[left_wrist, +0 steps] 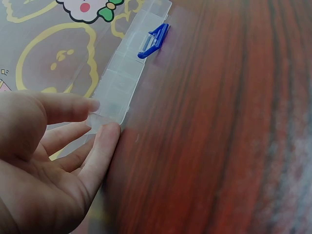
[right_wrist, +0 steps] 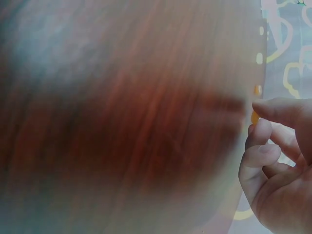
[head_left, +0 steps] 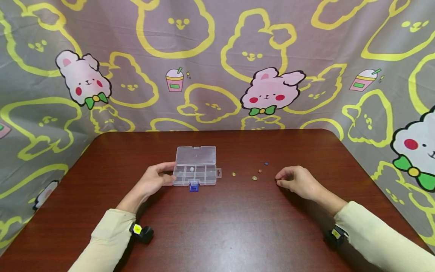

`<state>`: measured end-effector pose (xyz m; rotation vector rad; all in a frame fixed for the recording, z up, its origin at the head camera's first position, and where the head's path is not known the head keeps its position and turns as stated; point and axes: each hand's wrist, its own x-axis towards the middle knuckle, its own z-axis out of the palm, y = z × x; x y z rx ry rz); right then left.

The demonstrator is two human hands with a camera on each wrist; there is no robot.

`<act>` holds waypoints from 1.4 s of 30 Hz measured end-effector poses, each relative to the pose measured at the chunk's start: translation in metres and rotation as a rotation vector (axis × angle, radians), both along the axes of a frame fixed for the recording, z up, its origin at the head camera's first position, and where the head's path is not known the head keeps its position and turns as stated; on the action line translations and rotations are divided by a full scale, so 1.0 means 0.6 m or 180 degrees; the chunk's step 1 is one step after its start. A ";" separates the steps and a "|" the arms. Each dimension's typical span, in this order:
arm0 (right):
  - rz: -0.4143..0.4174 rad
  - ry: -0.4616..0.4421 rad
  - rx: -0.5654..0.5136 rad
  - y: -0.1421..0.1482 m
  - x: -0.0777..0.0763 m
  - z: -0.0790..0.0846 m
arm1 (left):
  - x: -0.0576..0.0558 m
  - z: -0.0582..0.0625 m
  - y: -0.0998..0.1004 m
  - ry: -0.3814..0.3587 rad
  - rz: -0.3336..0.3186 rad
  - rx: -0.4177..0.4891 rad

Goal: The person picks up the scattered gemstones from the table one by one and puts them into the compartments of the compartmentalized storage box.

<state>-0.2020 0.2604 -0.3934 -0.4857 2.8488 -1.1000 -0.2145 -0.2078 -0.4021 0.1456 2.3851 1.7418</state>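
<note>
A clear plastic compartment box (head_left: pixel 195 175) lies on the table with its lid (head_left: pixel 196 155) raised at the back. Its blue latch (head_left: pixel 194 187) hangs at the front. My left hand (head_left: pixel 153 182) holds the box's left end between thumb and fingers. One round white bead (head_left: pixel 192 169) sits in a back compartment. To the right, my right hand (head_left: pixel 299 182) pinches a small orange bead (right_wrist: pixel 254 117) between thumb and index finger, low over the table. Between box and right hand lie a yellow bead (head_left: pixel 233 174), a pale bead (head_left: pixel 254 178), a brownish bead (head_left: pixel 259 171) and a blue bead (head_left: pixel 266 163).
The dark red wooden table (head_left: pixel 217 226) has rounded far corners. A patterned cloth (head_left: pixel 217 64) hangs behind it and along both sides. A hanging tab (head_left: pixel 219 173) juts from the box's right end. Each wrist carries a small black camera (head_left: pixel 146 234).
</note>
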 end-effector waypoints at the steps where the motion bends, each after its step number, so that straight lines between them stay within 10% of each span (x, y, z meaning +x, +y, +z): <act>1: 0.0008 -0.0003 -0.0008 -0.002 -0.001 0.000 | 0.000 0.000 0.000 -0.0003 0.0001 0.0006; 42: 0.0281 -0.0020 -0.0317 -0.123 -0.031 0.013 | -0.001 -0.001 0.001 0.0019 0.0037 -0.0014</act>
